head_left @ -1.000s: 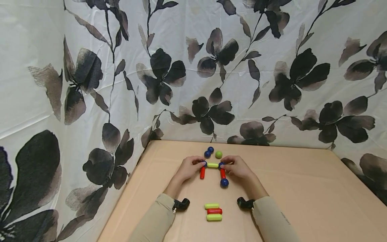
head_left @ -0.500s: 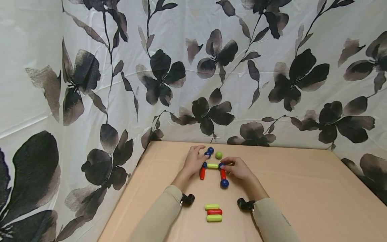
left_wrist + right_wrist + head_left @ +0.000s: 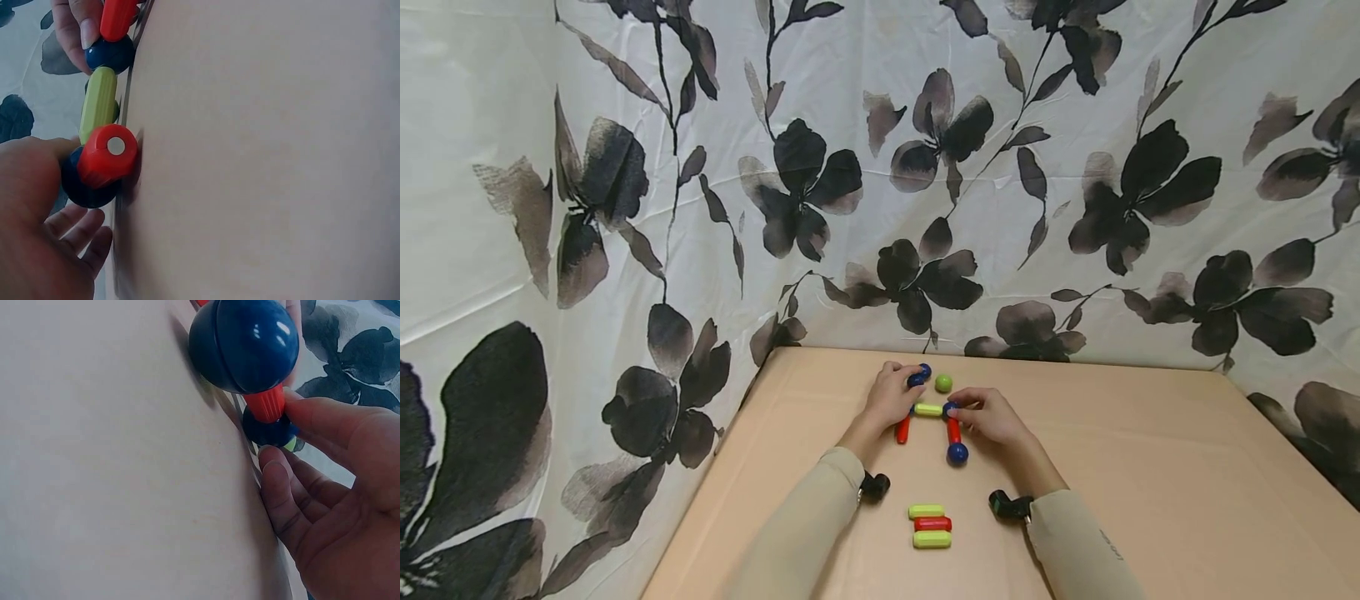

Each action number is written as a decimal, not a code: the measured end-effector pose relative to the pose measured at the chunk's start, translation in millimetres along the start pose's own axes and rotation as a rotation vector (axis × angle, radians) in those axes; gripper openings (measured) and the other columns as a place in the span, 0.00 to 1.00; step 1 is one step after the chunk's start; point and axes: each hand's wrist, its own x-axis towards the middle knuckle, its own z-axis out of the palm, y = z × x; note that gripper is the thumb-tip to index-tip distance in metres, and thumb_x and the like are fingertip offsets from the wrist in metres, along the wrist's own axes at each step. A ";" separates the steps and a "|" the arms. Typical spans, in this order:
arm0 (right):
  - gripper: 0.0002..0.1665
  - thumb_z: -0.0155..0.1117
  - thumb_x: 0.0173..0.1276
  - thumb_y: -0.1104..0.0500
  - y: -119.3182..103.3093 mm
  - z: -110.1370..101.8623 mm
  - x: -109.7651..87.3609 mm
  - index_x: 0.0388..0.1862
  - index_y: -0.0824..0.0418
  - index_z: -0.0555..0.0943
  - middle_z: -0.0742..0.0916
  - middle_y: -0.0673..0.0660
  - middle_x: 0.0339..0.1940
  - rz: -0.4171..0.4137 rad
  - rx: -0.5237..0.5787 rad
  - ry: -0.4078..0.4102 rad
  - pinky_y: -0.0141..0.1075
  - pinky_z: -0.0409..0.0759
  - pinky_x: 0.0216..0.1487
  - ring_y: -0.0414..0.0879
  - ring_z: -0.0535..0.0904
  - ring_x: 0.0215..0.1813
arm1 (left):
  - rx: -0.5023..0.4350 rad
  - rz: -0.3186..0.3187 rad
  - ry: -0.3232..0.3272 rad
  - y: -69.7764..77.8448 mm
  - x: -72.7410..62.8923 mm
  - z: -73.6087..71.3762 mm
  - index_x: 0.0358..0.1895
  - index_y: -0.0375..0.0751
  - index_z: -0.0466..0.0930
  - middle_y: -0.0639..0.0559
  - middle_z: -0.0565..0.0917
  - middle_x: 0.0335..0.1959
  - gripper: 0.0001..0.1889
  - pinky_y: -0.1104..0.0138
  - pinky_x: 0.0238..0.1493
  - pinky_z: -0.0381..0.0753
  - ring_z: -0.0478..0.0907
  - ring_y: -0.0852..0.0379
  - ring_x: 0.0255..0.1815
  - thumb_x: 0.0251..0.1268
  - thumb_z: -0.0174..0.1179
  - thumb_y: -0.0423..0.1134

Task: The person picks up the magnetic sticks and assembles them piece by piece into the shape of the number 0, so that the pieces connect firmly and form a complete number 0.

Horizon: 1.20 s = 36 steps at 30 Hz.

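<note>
On the table, a yellow-green rod [image 3: 928,410] joins two blue balls, with a red rod [image 3: 902,430] at its left end and another red rod [image 3: 953,431] at its right, which ends in a near blue ball [image 3: 957,453]. My right hand [image 3: 992,417] pinches the right corner ball [image 3: 270,428] between thumb and fingers. My left hand [image 3: 889,397] is behind the left corner, finger and thumb around a loose blue ball [image 3: 916,380]. A second loose blue ball [image 3: 926,371] lies just beyond it. In the left wrist view, the left corner ball [image 3: 87,190] partly hides that hand.
A green ball [image 3: 943,383] lies behind the joined pieces. Nearer me, two yellow-green rods [image 3: 932,540] and a red rod [image 3: 933,524] lie in a stack-like row. A floral curtain [image 3: 850,208] hangs along the table's far edge.
My left hand has left the left corner ball and moved away from me to the loose blue balls, its fingers closing around the nearer one. The right hand stays at its corner.
</note>
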 end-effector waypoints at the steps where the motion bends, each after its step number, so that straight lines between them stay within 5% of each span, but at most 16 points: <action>1: 0.20 0.67 0.74 0.64 0.7 0.3 0.5 0.59 0.74 0.82 0.88 0.71 0.44 -0.002 -0.001 -0.007 0.42 0.83 0.29 0.63 0.82 0.35 | 0.009 -0.001 0.001 0.0 -0.1 0.1 0.69 0.47 0.79 0.40 0.74 0.64 0.22 0.51 0.66 0.75 0.75 0.42 0.64 0.76 0.63 0.44; 5: 0.19 0.66 0.74 0.65 2.3 1.8 1.7 0.58 0.75 0.81 0.88 0.74 0.44 -0.002 0.001 -0.018 0.45 0.84 0.30 0.69 0.81 0.37 | 0.042 -0.015 -0.016 0.0 -0.2 0.3 0.65 0.47 0.81 0.42 0.78 0.61 0.19 0.52 0.63 0.75 0.76 0.43 0.62 0.77 0.62 0.44; 12: 0.20 0.70 0.73 0.61 2.7 4.3 -0.1 0.59 0.71 0.83 0.90 0.66 0.42 -0.002 0.013 -0.002 0.38 0.82 0.28 0.54 0.82 0.34 | 0.039 -0.054 -0.030 -0.1 -0.1 0.2 0.57 0.49 0.79 0.44 0.83 0.54 0.11 0.52 0.58 0.76 0.78 0.44 0.57 0.77 0.62 0.43; 17: 0.20 0.71 0.72 0.60 2.5 4.7 -0.1 0.59 0.68 0.84 0.90 0.60 0.41 0.024 -0.002 0.005 0.37 0.82 0.30 0.50 0.81 0.33 | -0.135 -0.101 0.010 -5.0 -1.5 1.9 0.60 0.47 0.78 0.44 0.82 0.55 0.13 0.56 0.56 0.77 0.78 0.48 0.53 0.79 0.59 0.41; 22: 0.19 0.71 0.72 0.60 0.5 3.3 0.6 0.58 0.66 0.85 0.89 0.57 0.39 0.048 -0.012 0.021 0.36 0.82 0.32 0.50 0.80 0.34 | -0.350 -0.073 0.044 -11.4 -4.7 -7.6 0.62 0.42 0.77 0.44 0.81 0.54 0.15 0.58 0.53 0.78 0.76 0.50 0.50 0.79 0.59 0.39; 26: 0.18 0.71 0.72 0.60 1.1 1.5 2.4 0.58 0.66 0.85 0.89 0.57 0.39 0.043 -0.011 0.020 0.35 0.81 0.30 0.50 0.79 0.33 | -0.382 -0.029 0.023 -17.1 -13.7 -25.0 0.63 0.40 0.78 0.47 0.82 0.54 0.16 0.59 0.55 0.78 0.77 0.51 0.51 0.78 0.61 0.41; 31: 0.17 0.72 0.71 0.60 3.2 -0.9 5.4 0.56 0.64 0.86 0.88 0.57 0.38 0.041 -0.010 0.028 0.34 0.80 0.30 0.49 0.78 0.32 | -0.369 0.006 -0.143 -23.9 -27.8 -51.0 0.60 0.44 0.82 0.50 0.84 0.50 0.16 0.60 0.49 0.81 0.80 0.49 0.48 0.75 0.65 0.46; 36: 0.17 0.72 0.71 0.59 3.9 -2.2 6.8 0.56 0.63 0.86 0.88 0.58 0.39 0.041 -0.022 0.028 0.34 0.80 0.30 0.49 0.78 0.32 | -0.381 0.032 -0.511 -23.9 -37.8 -73.7 0.56 0.43 0.84 0.44 0.87 0.41 0.14 0.59 0.37 0.81 0.84 0.41 0.39 0.73 0.66 0.44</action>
